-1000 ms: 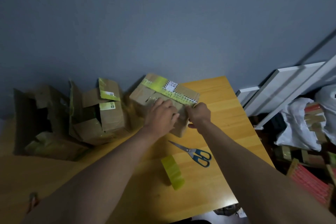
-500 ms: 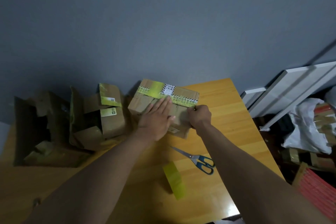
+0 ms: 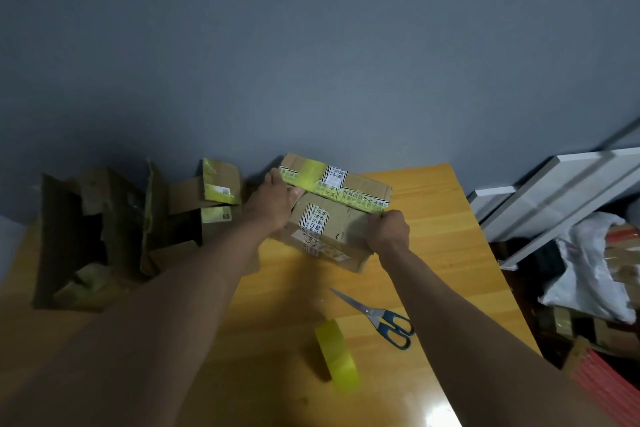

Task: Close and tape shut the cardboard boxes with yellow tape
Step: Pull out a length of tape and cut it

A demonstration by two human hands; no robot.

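Cardboard box (image 3: pixel 332 218) sits at about 12 o'clock from you on the wooden table (image 3: pixel 450 288), near the far edge against the grey wall (image 3: pixel 311 45). A strip of yellow tape (image 3: pixel 311 178) runs across its top, overlapping printed black-and-white striped seals. A second striped label (image 3: pixel 313 218) lies on the near flap.

Your left hand (image 3: pixel 270 204) rests on the box's left end, at roughly 11 o'clock, fingers extended onto the taped top, thumb alongside; the hand lies flat, not clenched. Your right hand (image 3: pixel 388 232) is at 1 o'clock on the box's right near corner, fingers curled and pinching the edge where the yellow strip ends. Whether it pinches tape or cardboard, you cannot tell from here.

Roll of yellow tape (image 3: pixel 336 355) stands on edge at 6 o'clock, near you, apart from the box. Scissors (image 3: pixel 381 317) with blue handles lie just beside the roll at 5 o'clock, blades pointing toward the box.

At 9 o'clock, open cardboard boxes (image 3: pixel 194 215) with yellow tape scraps stand with flaps up; a darker torn carton (image 3: pixel 76 236) sits farther left, at the table's edge.

At 3 o'clock, off the table, white boards (image 3: pixel 561 194) lean against the wall above a white plastic bag (image 3: pixel 595 267) and a clutter of packages.
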